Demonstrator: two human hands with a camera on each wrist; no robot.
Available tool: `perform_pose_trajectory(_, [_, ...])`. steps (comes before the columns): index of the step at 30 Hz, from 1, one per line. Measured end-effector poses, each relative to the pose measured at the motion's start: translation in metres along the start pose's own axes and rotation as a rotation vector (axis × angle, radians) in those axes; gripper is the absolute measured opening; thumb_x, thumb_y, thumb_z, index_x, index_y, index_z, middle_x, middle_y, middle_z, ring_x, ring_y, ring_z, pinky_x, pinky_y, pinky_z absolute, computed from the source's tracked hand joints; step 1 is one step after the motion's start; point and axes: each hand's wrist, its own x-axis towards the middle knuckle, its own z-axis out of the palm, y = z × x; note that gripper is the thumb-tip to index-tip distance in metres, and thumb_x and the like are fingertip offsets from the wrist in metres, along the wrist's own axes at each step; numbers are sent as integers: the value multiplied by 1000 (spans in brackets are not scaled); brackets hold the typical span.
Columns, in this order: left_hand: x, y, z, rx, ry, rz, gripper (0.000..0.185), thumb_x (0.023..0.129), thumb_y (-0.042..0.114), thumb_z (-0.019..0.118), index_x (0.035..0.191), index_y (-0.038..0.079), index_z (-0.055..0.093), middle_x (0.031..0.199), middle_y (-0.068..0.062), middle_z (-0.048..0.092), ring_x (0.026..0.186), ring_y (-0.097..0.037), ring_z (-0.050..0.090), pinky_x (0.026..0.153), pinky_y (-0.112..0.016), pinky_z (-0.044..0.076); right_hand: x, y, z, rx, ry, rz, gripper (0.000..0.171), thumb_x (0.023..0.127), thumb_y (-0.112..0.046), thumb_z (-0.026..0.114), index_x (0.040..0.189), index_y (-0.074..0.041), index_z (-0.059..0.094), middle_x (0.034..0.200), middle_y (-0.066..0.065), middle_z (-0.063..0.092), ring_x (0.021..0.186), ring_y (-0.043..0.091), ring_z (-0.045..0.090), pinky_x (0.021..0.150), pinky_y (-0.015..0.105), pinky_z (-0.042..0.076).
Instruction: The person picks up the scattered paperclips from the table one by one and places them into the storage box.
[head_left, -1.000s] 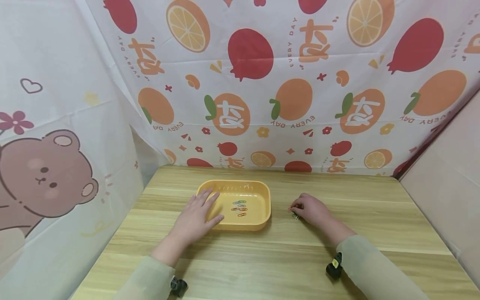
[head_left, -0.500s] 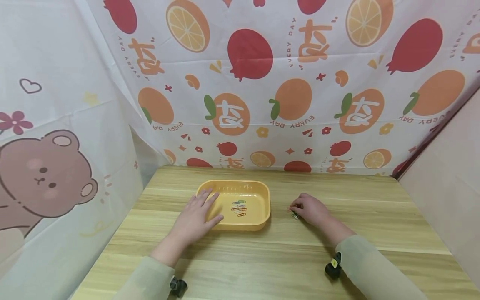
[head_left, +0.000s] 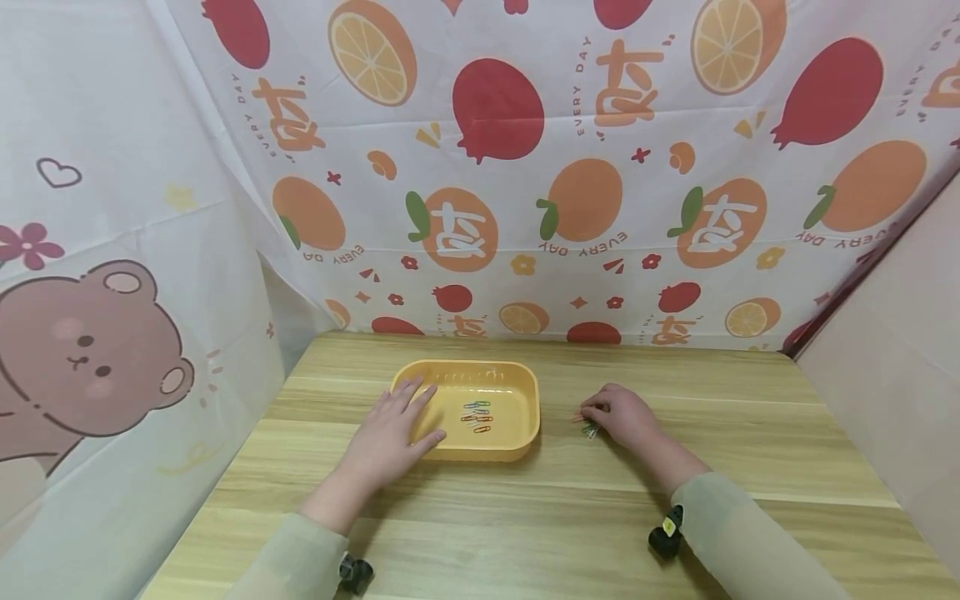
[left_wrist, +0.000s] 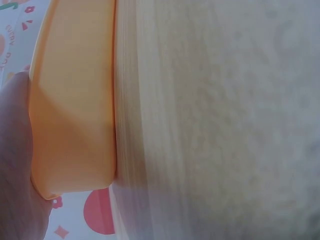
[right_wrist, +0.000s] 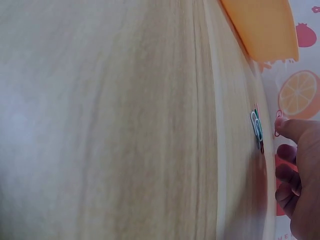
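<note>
The right hand's [head_left: 626, 418] fingers [right_wrist: 291, 129] are curled, the tips drawn together over a pink paper clip [right_wrist: 277, 122] on the worktop [head_left: 570, 517]; the wrist view shows a fingertip against it, but whether it is truly pinched I cannot tell. Just beside it, at 6 o'clock of the fingertips in the head view, lies a small cluster of green and red clips [head_left: 591, 430], flat on the wood. The left hand [head_left: 393, 437] lies with straight, slightly spread fingers over the 9 o'clock rim of the yellow tray [head_left: 525, 392], thumb along the near wall, steadying it. Inside the tray, near its middle, sits a little heap of coloured clips [head_left: 477, 416].

By my reading, the step in hand is picking up one loose clip from the worktop at 3 o'clock of the tray. The next move calls for a firm fingertip pinch on thin wire lying flat, a clean lift, then a short carry toward 9 o'clock over the tray's rim. The risk is the clip slipping or dragging its neighbours along.
</note>
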Motion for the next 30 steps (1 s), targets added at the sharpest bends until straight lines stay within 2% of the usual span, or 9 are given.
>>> perform_pose_trajectory(10, [-1,0,0,3,0,-4,79,93,65,51,155,18,36,161,-12,29,149,-32,22,121,-54,16,0,2,-1,11,17,-4,15,93,-29,71,101,-19,79,89,-8,62,83,13,59,79,41,53])
perform_pose_trajectory(17, [-2,0,0,0,-3,-8,79,93,65,52,155,18,36,161,-11,28,149,-31,22,121,-53,14,3,-4,-6,70,31,20,17,94,-30,70,102,-19,79,91,-7,64,84,14,57,76,37,50])
perform_pose_trajectory(22, [-2,0,0,0,-1,-7,79,93,66,51,155,18,36,161,-10,28,149,-31,22,122,-52,12,7,-13,-11,96,29,12,21,95,-33,68,105,-18,79,94,-7,65,81,14,54,68,33,47])
perform_pose_trajectory(30, [-2,-1,4,-1,1,-6,80,93,70,46,155,19,36,162,-9,27,149,-30,21,122,-53,13,16,-44,-16,149,48,-46,21,95,-31,68,106,-16,79,87,-6,64,74,15,51,62,31,45])
